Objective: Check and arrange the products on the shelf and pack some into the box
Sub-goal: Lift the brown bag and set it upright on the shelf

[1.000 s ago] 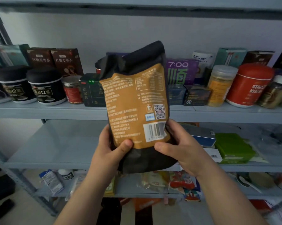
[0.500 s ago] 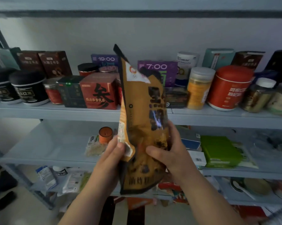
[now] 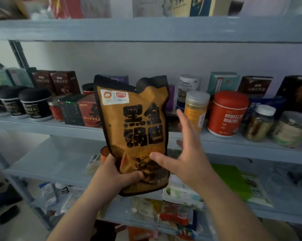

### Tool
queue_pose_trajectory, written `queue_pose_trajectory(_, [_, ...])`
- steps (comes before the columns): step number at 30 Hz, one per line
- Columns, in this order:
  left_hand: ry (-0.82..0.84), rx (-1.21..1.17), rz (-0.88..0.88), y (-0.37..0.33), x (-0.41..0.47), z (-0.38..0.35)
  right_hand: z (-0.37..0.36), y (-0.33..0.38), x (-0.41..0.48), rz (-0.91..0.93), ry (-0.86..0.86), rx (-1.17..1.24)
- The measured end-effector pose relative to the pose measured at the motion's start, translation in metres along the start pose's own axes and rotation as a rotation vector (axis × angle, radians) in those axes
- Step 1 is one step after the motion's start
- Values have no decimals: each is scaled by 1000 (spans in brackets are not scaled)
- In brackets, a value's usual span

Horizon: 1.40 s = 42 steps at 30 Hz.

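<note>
Grey metal shelving (image 3: 42, 126) is standing against a pale wall, and its middle level is carrying a crowded row. At the left, black-lidded jars (image 3: 34, 105) are sitting in front of brown cartons, and a red box (image 3: 90, 112) is standing further in.

The left hand (image 3: 112, 176) is gripping the bottom corner of the orange-and-black pouch (image 3: 134, 122), holding it upright in the air before that row, printed front towards the camera. The right hand (image 3: 186, 157) is hovering beside it with fingers spread and holding nothing, its thumb lying over the pouch's lower front. To the right, a yellow jar (image 3: 196, 108) and a red canister (image 3: 228, 113) are standing close together.

The pouch seems to be in the checking stage. No packing box is showing, so packing looks to be ahead.

For room, the pouch is hiding any gap behind it. The lower level (image 3: 51, 159) is offering bare space at the left, while the middle level's front lip is running close behind the pouch.
</note>
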State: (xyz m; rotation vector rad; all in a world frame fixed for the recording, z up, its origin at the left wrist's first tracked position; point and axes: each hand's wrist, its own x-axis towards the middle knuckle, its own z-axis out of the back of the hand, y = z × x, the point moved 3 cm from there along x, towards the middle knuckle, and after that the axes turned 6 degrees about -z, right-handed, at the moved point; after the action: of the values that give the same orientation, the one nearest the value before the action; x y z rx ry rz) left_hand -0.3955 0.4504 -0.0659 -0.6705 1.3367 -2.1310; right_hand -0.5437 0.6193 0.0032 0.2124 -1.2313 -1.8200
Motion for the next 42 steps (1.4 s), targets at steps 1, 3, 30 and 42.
queue_pose_trajectory(1, [-23, 84, -7, -5, -2, 0, 14, 12, 6, 124, -37, -142])
queue_pose_trajectory(3, [-63, 222, -40, -16, -7, 0, 37, 37, 21, 309, 7, -410])
queue_pose_trajectory(30, [-522, 998, -791, -129, 61, 51, 98, 80, 55, 886, -282, -784])
queue_pose_trajectory(42, [-207, 1259, -552, -96, 159, 54, 70, 65, 167, 739, -367, -1090])
